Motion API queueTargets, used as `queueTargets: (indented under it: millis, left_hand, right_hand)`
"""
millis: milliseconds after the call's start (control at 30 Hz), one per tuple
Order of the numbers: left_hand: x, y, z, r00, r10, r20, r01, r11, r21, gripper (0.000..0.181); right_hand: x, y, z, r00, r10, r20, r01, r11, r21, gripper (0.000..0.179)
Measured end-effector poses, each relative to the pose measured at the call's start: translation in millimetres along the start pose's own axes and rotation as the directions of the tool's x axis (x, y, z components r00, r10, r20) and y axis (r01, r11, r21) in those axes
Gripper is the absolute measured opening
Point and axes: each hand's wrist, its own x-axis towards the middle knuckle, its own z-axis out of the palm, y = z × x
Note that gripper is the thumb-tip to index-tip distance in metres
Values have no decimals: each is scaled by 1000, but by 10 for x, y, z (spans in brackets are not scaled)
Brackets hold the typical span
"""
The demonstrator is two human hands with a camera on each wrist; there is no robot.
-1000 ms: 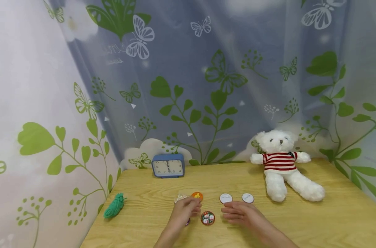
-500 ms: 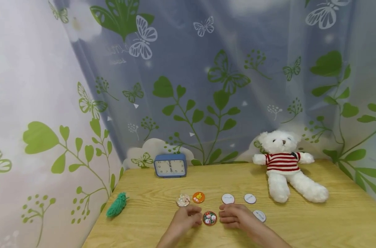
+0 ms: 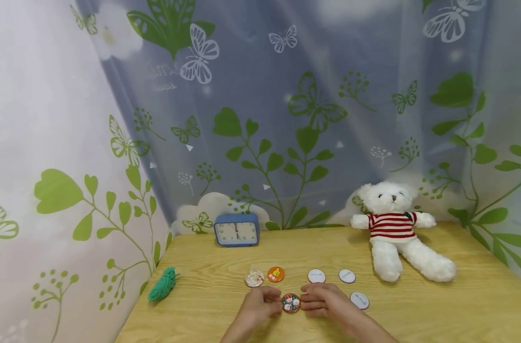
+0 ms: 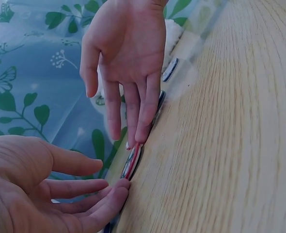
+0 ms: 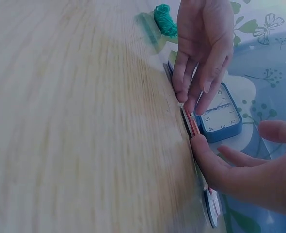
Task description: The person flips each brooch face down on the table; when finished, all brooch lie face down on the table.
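Observation:
A round button badge (image 3: 291, 303) with a red rim and a red, white and green picture lies face up on the table between my hands. My left hand (image 3: 260, 306) is at its left edge and my right hand (image 3: 322, 303) at its right. In the left wrist view, fingertips of both hands touch the rim of the badge (image 4: 132, 162), fingers extended and loosely bent. The right wrist view shows the badge (image 5: 191, 121) edge-on between the same fingertips. Behind the left hand lie a pale glittery badge (image 3: 254, 278) and an orange badge (image 3: 275, 274).
White-backed badges lie to the right: one (image 3: 316, 276) behind my right hand, another (image 3: 347, 276) farther right, a third (image 3: 360, 300) beside the wrist. A blue clock (image 3: 236, 230), green yarn (image 3: 162, 285) and a white teddy bear (image 3: 392, 231) stand or lie around on the wooden table (image 3: 191, 305).
My left hand has come down from beside the orange badge toward the red-rimmed one. My right hand has closed in from the right, uncovering a white-backed badge by its wrist.

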Motion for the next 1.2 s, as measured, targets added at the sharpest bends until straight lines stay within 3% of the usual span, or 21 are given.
queueTargets:
  millis: [400,800,1200]
  left_hand:
    - [12,12,41,1000,-4,-8,4,1000,21,27]
    - [47,7,60,1000,-29,-13,29,998,58,25]
    - [122,1,130,999,17,-44,-14,997,71,24]
  right_hand:
    - [22,8,32,1000,11,-17,-11,1000,30,52]
    - [-4,21,15,998,-48,-32,52,988,142,42]
    - [-5,9,18,994,-67,-83,81,983,165,41]
